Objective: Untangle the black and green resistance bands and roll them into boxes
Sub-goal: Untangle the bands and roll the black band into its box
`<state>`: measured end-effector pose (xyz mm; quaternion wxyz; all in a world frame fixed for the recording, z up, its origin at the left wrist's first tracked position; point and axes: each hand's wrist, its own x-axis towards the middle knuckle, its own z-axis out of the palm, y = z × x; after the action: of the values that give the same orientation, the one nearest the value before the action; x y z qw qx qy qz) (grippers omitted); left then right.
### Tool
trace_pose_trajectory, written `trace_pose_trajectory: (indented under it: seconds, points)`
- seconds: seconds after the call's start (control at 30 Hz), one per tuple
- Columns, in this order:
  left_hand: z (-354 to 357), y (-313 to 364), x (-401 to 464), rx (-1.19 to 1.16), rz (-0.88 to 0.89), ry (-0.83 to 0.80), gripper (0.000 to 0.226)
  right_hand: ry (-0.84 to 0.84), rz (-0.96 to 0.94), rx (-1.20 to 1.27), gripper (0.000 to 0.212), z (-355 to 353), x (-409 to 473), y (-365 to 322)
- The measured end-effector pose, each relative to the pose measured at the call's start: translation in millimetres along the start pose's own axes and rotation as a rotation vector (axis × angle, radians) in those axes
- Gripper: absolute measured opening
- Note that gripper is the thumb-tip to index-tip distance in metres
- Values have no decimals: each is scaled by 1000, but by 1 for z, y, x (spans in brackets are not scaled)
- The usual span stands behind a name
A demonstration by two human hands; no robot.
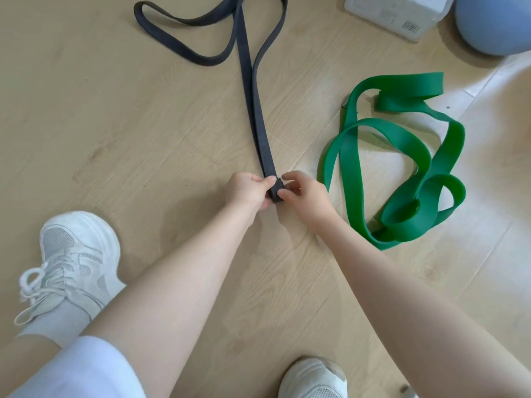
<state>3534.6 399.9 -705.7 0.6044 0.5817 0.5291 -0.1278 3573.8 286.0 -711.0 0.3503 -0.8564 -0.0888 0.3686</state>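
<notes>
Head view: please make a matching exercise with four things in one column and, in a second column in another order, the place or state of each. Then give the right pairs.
Things:
1. black band
2. green band
3. white box
4. blue ball

Places or states:
A. top right corner, partly out of frame
B. near end pinched by left hand and right hand
C. loose heap on the floor, untouched
D. top edge, barcode label showing

Pairs: 1-B, 2-C, 3-D, 4-A
</notes>
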Motion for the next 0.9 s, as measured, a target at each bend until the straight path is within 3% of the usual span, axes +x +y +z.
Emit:
trace_pose_trajectory:
  seconds: [0.13,0.23,0.37,0.5,0.6,0.7,0.77,0.9]
  points:
    - [-1,8,3,30,1,3,18,72,35,-4,24,1,10,-10]
    - [-9,6,2,68,47,-85,18,67,67,-27,30,0,22,-19]
    - [-14,6,-1,99,110,-162,53,59,193,24,37,-3,43,-35]
    - [-6,13,2,168,190,-28,42,70,253,-4,36,-7,61,-44]
    - [-3,20,11,145,162,4,31,160,199,-60,30,-6,61,-47]
    - [-3,33,21,109,100,11,7,220,84,57,30,-5,48,-41]
    - [-3,42,27,67,23,-5,17,157,22,68,23,-7,35,-36]
    - [-4,53,29,-42,-97,-53,8,83,-21,36,40,-4,35,-32]
